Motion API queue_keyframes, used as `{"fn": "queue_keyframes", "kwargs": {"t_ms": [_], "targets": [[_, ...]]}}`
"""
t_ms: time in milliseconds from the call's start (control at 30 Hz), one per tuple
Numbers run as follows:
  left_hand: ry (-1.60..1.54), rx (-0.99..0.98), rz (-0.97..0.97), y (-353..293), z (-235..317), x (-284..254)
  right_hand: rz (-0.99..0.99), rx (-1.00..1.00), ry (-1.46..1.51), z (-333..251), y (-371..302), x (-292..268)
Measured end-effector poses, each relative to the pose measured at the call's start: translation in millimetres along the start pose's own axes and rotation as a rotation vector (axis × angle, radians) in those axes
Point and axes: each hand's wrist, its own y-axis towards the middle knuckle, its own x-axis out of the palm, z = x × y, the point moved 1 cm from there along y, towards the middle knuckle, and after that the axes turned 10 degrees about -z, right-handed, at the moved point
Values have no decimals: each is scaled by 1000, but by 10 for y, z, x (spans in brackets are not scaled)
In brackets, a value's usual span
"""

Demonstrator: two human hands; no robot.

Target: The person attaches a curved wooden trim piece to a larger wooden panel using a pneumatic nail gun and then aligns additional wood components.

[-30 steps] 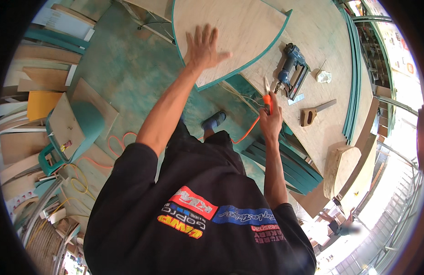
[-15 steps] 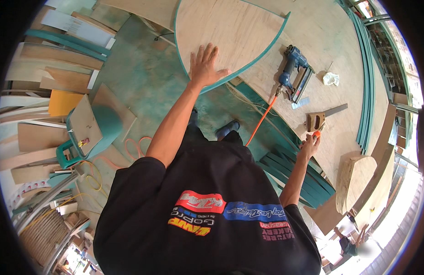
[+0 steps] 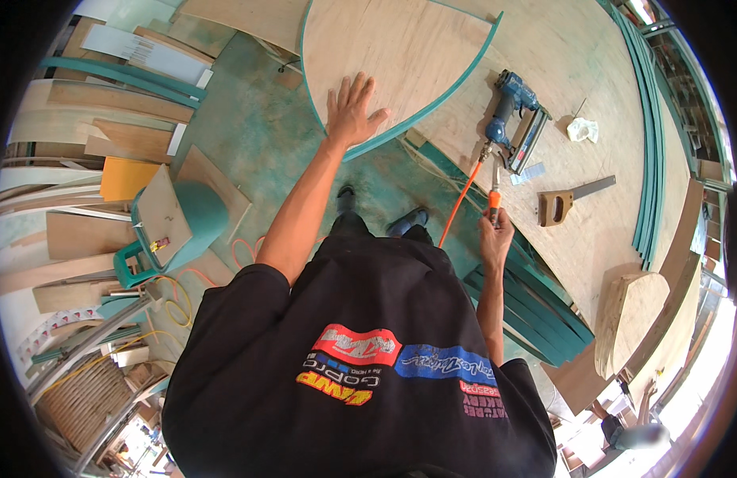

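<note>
My left hand (image 3: 353,116) lies flat, fingers spread, on a curved plywood panel (image 3: 396,60) with a teal strip along its edge. Closed around the handle of an orange-handled tool (image 3: 494,199) with a narrow metal blade is my right hand (image 3: 496,231), near the workbench edge. Its blade points away from me, toward a dark blue nail gun (image 3: 516,115) lying on its side. An orange air hose (image 3: 461,205) runs from the nail gun off the bench. To the right of my right hand lies a handsaw (image 3: 555,207) with a wooden handle.
A crumpled white wad (image 3: 582,130) and long teal strips (image 3: 645,151) lie on the workbench (image 3: 599,247). Stacked curved wood pieces (image 3: 633,319) stand at its right. Leftward are a teal bin (image 3: 201,217) and wood offcuts (image 3: 117,139). Another person (image 3: 627,434) is at lower right.
My right hand has moved left and away from me, and the tool's blade now shows, pointing away. My left hand stays on the panel. The whole view has shifted slightly.
</note>
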Motion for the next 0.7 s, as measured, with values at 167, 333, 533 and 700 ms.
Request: {"fn": "queue_keyframes", "kwargs": {"t_ms": [167,333,533,700], "targets": [[-43,-7,-9,2,-45,50,-51,-291,-330,-302,16,348],[-117,-45,-173,64,-85,-110,-9,-455,-702,-567,278,910],[-103,34,-249,6,-156,-262,73,-567,-1031,-879,469,1319],[-71,54,-171,-41,-130,-210,88,-570,-1233,-917,471,1424]]}}
